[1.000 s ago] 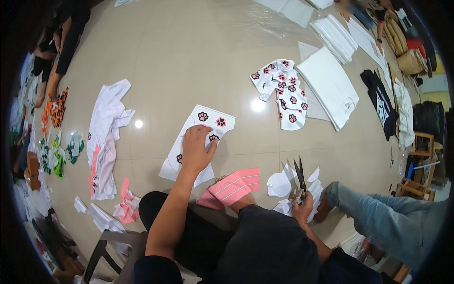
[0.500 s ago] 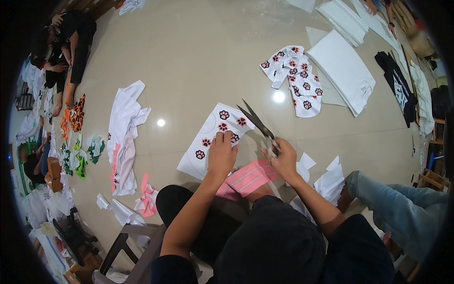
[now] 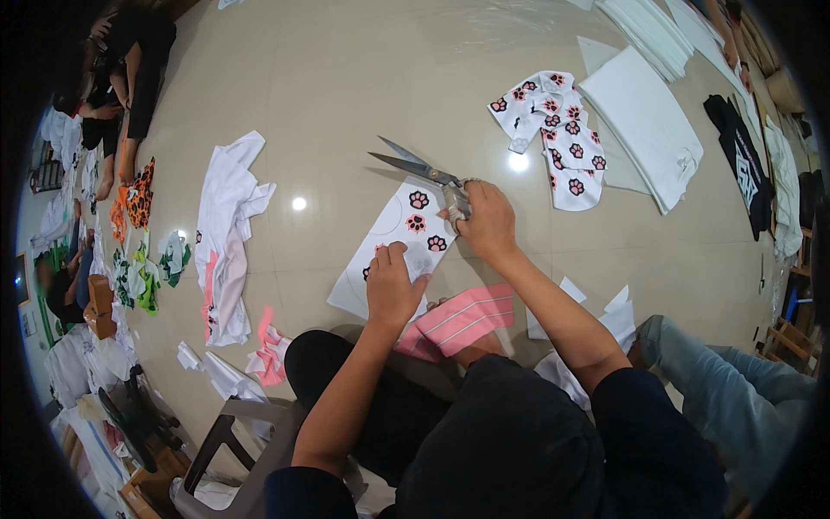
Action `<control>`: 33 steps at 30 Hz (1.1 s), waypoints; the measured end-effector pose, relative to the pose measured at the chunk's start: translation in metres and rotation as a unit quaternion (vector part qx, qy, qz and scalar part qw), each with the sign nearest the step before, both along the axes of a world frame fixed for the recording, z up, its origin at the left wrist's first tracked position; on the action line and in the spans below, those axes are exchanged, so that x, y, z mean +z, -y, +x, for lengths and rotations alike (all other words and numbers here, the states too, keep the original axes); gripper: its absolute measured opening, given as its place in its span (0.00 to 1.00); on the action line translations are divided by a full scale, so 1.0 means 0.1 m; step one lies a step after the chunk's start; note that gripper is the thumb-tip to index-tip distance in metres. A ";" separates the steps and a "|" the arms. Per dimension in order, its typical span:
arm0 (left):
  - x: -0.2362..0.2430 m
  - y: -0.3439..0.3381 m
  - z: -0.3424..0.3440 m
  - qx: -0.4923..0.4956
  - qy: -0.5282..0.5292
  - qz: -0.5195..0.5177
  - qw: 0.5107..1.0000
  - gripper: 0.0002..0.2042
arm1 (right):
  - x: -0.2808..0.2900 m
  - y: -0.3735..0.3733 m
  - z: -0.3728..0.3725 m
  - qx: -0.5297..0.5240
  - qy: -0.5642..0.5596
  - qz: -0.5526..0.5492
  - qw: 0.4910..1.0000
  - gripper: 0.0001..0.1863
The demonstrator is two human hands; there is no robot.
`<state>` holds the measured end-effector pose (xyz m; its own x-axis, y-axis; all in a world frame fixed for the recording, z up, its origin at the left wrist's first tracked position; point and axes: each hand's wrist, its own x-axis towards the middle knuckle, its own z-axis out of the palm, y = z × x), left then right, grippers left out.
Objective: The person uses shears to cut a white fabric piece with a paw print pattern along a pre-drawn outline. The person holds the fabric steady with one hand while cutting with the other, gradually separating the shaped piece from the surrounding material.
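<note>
A white fabric piece with black and pink paw prints lies slanted in front of me. My left hand grips its near part, fingers bent over the cloth and thumb out to the side. My right hand holds the handles of large dark scissors. Their blades are spread and point left, across the fabric's far edge. Pink cloth with pale stripes rests over my lower leg, just nearer than the hands.
Paw-print garment pieces and a white fabric stack lie far right. White and pink cloth is on the floor at left, scraps nearer. A chair stands near left; someone's jeans-clad leg is at right. Others sit far left.
My right hand has moved up and left, swinging the scissors so the blades now point left across the fabric's far edge. My left hand has shifted slightly nearer with the cloth.
</note>
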<state>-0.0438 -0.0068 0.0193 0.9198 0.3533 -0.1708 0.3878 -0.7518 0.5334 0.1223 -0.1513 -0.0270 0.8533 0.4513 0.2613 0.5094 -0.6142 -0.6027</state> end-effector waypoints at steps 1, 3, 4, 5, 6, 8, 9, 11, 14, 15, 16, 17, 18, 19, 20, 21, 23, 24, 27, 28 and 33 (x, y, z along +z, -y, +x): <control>-0.03 -0.03 0.00 0.011 -0.009 -0.037 0.999 0.20 | 0.02 -0.01 0.02 -0.004 -0.017 -0.004 1.000 0.28; -0.09 -0.08 -0.01 0.010 -0.041 -0.056 0.998 0.17 | 0.07 -0.01 0.06 -0.014 -0.052 -0.012 0.998 0.28; -0.08 -0.09 0.05 -0.003 -0.063 -0.038 0.997 0.15 | 0.09 0.02 0.10 -0.029 -0.057 -0.024 0.998 0.28; -0.08 -0.10 0.10 -0.016 -0.084 -0.021 0.996 0.14 | 0.11 0.04 0.14 -0.044 -0.063 -0.036 0.996 0.27; -0.10 -0.12 0.14 -0.014 -0.033 0.013 0.999 0.13 | 0.12 0.07 0.16 -0.059 -0.069 -0.047 0.995 0.27; -0.12 -0.17 0.22 -0.009 0.070 0.084 0.994 0.11 | 0.12 0.13 0.18 -0.086 -0.078 -0.047 0.992 0.28; -0.13 -0.19 0.27 -0.005 0.115 0.110 0.987 0.10 | 0.13 0.16 0.19 -0.099 -0.082 -0.046 0.991 0.28; -0.20 -0.28 0.31 -0.012 0.138 0.071 0.988 0.10 | 0.10 0.22 0.17 -0.106 -0.075 -0.041 0.991 0.29; -0.13 -0.38 0.26 -0.049 0.141 0.046 0.988 0.11 | 0.11 0.33 0.11 -0.119 -0.103 -0.034 0.987 0.29; -0.07 -0.39 0.24 -0.067 0.138 0.043 0.987 0.12 | 0.14 0.39 0.07 -0.124 -0.119 -0.032 0.985 0.29; 0.01 -0.43 0.20 -0.079 0.118 0.032 0.989 0.12 | 0.19 0.45 0.03 -0.128 -0.145 -0.016 0.981 0.28; 0.10 -0.47 0.16 -0.091 0.098 0.023 0.991 0.13 | 0.26 0.52 -0.03 -0.131 -0.171 0.002 0.976 0.27; 0.13 -0.52 0.11 -0.103 0.078 0.013 0.991 0.14 | 0.31 0.62 -0.09 -0.135 -0.198 0.019 0.971 0.27; 0.14 -0.58 0.03 -0.111 0.068 -0.005 0.991 0.14 | 0.33 0.71 -0.18 -0.131 -0.235 0.010 0.963 0.26; 0.20 -0.60 0.00 -0.122 0.027 -0.020 0.992 0.15 | 0.32 0.86 -0.26 -0.130 -0.273 -0.001 0.953 0.25; 0.26 -0.61 -0.03 -0.133 -0.015 -0.035 0.990 0.15 | 0.32 1.01 -0.37 -0.130 -0.310 -0.012 0.942 0.25; 0.32 -0.58 -0.03 -0.135 -0.007 -0.052 0.989 0.16 | 0.32 1.24 -0.64 -0.108 -0.360 0.024 0.926 0.23; 0.29 -0.49 0.04 -0.132 0.042 -0.059 0.989 0.17 | 0.27 1.38 -0.80 -0.123 -0.409 0.044 0.903 0.22; 0.07 -0.14 0.30 -0.133 0.121 -0.034 0.983 0.20 | 0.23 1.71 -1.25 -0.140 -0.503 0.092 0.848 0.18; -0.03 -0.04 0.38 -0.135 0.134 -0.017 0.982 0.22 | 0.25 1.77 -1.37 -0.141 -0.527 0.107 0.831 0.17; -0.33 0.29 0.62 -0.117 0.129 0.019 0.984 0.24 | 0.39 1.95 -1.61 -0.144 -0.591 0.139 0.781 0.21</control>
<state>0.0180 -0.0354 -0.0137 0.9878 0.1280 0.0891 0.0565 -0.8260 0.5608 -0.0386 -0.3467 0.0115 0.6283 0.2618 -0.7326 -0.6398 -0.3619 -0.6780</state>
